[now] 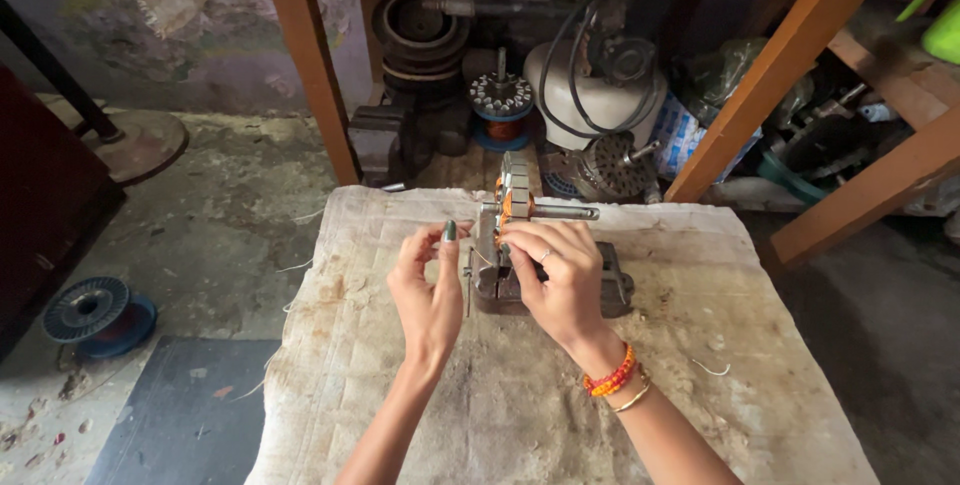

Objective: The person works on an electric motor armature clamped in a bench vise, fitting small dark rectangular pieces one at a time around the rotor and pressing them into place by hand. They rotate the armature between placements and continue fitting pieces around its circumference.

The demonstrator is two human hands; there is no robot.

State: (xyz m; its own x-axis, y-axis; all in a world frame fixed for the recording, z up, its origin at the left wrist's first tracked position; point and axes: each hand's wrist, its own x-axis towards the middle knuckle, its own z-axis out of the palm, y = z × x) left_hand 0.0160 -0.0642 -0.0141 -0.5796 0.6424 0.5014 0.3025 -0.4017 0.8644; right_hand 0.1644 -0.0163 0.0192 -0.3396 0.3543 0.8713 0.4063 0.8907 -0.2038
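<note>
Two bare hands work over a small metal vise [556, 283] that sits on a stained cloth [520, 405] spread across a low table, seen from the head camera. Clamped upright in the vise is a motor core [516, 193] of stacked metal plates with orange insulation, a steel shaft [565, 212] poking out to its right. The right hand [560, 280] rests curled over the top of the vise, fingertips at the foot of the core; whether it pinches anything cannot be told. The left hand [428, 290] is held just beside the vise, thumb and forefinger closed together on a thin wire [482, 257] that runs to the core, other fingers loosely spread. Judgement: the wire wants steady, even tension and a straight lead into the slot, with the right fingertips guiding it so it neither kinks nor scrapes on plate edges. Behind stand a pale motor housing [590, 95] and a wire spool [503, 130]; another spool [95, 315] lies on the floor, left.
</note>
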